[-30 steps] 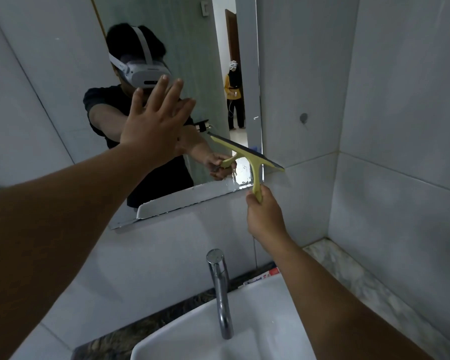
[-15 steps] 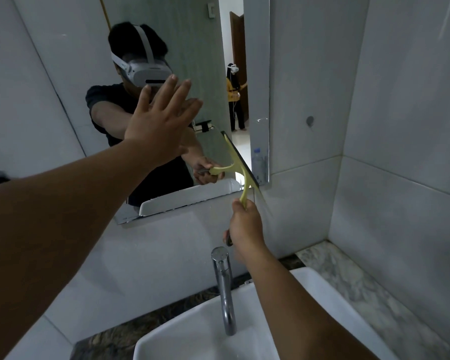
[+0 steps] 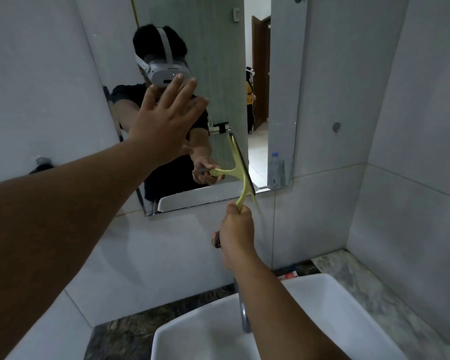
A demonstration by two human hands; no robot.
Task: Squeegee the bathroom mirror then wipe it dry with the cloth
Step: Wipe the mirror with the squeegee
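The bathroom mirror (image 3: 213,61) hangs on the tiled wall above the sink. My right hand (image 3: 237,229) grips the handle of a yellow-green squeegee (image 3: 240,167). Its blade stands nearly upright against the lower part of the glass, its lower end past the mirror's bottom edge. My left hand (image 3: 164,123) is flat against the mirror at mid height, fingers spread. No cloth is in view.
A white basin (image 3: 330,305) sits below with a chrome faucet (image 3: 244,318) partly hidden by my right forearm. Dark marble counter (image 3: 374,294) runs to the right corner wall. A red-and-white item (image 3: 287,275) lies behind the basin. A second person shows in the mirror's doorway reflection.
The squeegee blade turned from nearly level at the mirror's lower right corner to nearly upright and shifted left. My right hand moved left and down. My left hand stayed on the glass.
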